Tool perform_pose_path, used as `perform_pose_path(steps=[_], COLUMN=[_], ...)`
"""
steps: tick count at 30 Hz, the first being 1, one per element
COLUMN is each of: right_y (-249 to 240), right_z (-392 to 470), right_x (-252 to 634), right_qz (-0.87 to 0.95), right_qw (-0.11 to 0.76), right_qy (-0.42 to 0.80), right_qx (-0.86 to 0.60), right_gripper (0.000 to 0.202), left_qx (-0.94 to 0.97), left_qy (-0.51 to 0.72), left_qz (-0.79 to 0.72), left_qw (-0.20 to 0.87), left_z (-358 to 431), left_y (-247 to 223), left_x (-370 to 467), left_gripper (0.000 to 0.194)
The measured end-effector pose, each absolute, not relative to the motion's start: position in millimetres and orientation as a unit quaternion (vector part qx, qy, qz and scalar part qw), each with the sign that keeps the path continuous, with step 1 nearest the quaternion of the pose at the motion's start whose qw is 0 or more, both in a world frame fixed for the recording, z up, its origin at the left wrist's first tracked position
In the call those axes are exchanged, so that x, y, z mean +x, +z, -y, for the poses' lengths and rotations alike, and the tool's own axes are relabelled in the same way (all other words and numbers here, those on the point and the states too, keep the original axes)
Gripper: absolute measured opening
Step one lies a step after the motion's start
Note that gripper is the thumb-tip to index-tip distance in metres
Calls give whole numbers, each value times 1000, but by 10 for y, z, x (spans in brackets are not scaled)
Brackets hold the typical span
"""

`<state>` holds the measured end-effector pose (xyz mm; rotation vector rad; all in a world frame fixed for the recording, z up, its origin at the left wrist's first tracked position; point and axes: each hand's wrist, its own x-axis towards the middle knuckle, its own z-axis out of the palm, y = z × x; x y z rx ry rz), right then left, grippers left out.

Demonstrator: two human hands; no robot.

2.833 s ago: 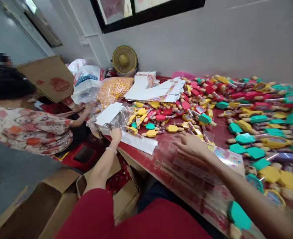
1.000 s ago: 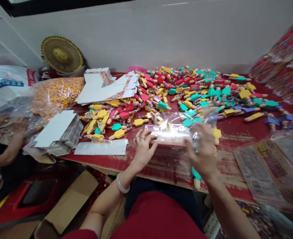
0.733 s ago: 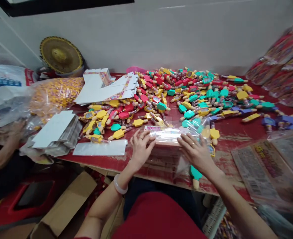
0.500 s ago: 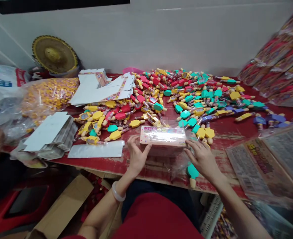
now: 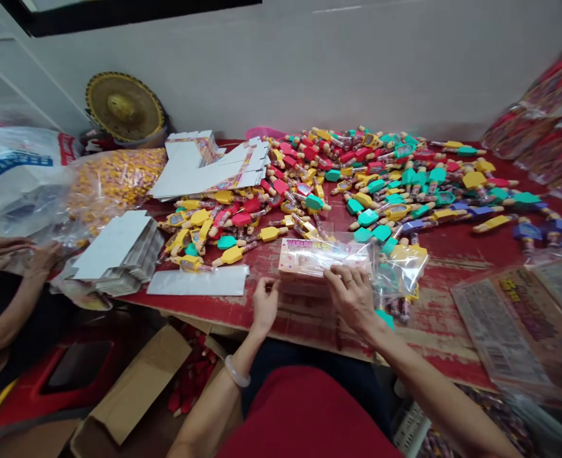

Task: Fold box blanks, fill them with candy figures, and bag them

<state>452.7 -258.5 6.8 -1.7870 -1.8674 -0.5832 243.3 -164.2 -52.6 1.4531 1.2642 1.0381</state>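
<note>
A printed cardboard box (image 5: 302, 257) lies on the red table in front of me, inside a clear plastic bag (image 5: 412, 261) whose loose end spreads to the right over some toys. My right hand (image 5: 354, 299) is closed on the box's near right side, fingers bent over its top edge through the film. Just left of the box, my left hand (image 5: 265, 308) has its fingers curled together; whether they pinch a bit of film cannot be made out. Behind the box spread many small toys (image 5: 366, 218) with yellow, teal, red and purple heads.
Flat white bags (image 5: 199, 282) lie left of the box, beside stacked folded cartons (image 5: 111, 245). More cartons (image 5: 185, 168) lie behind. A co-worker's hand (image 5: 46, 257) is at far left, near a bag of yellow pieces (image 5: 118, 181). Packed printed boxes (image 5: 524, 312) stand at right.
My right hand has moved left along the box, from its right end to its near side. My left hand has come off the box's left end. The bag's loose end now spreads rightward.
</note>
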Motion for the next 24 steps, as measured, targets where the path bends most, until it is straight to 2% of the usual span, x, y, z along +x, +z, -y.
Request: perform_pose_path(steps=[1,3,7,9,12,14,16,18,19,21,22,24], right_y=[112,220,353,363,385,445,555,710,798,974,1052,1173], right_z=[2590,2622,2723,2764,2801,2820,2838,2848,2844,2813,2789,2740], right_x=[4537,4505,4319,4243,4201,4207,4224,4247,4261,4295,4317,4378], right_qz=[676,664,628,621,617,628,657,692,708,747,768,805], right_qw=[275,345,458,479,483,475,453,420,403,372,354,308], right_qy=[-209,-164,-20,33,76,72,23,-34,-43,-2,36,111], right_qx=[-651,-643,-628,-620,-616,-612,-602,-587,-578,-551,-532,-494], right_gripper=[22,19,19,21,26,27,24,13,16,45,49,32], left_qx=[575,525,462,492,591,660,716,736,733,722,725,760], left_qy=[433,442,380,402,464,457,423,392,381,366,356,326], left_qz=[-516,-522,-436,-397,-424,-411,-358,-304,-282,-255,-245,-233], left_qw=[463,506,672,662,506,432,425,461,487,529,536,512], left_z=[1678,1782,1951,1916,1710,1549,1437,1397,1400,1428,1444,1454], left_y=[-549,-589,-518,-367,-40,189,390,562,644,819,915,1121], left_x=[2405,2373,2360,2333,2233,2149,2086,2058,2055,2055,2051,2013], left_gripper=[40,50,77,78,70,55,37,31,30,24,21,18])
